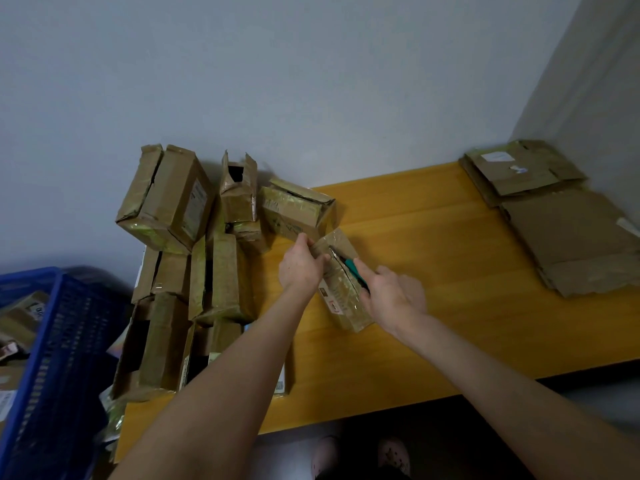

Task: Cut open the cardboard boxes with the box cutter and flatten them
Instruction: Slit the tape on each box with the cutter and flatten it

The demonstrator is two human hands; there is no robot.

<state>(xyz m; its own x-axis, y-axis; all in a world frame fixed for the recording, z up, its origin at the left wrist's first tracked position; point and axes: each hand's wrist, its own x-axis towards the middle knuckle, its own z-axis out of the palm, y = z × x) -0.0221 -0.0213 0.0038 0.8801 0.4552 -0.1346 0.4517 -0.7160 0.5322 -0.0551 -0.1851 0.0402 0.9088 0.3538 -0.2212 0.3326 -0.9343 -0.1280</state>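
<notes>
Teal box cutter (pixel 354 269), blue crate (pixel 59 341)

On the table (pixel 433 237), piled boxes (pixel 194 258) lie left, flattened cardboard (pixel 554 223) far right.

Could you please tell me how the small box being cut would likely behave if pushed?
The small box probably slides easily: glossy tape covers it and the table looks smooth. Probably light too, since the left hand steadies it by one end alone.
</notes>
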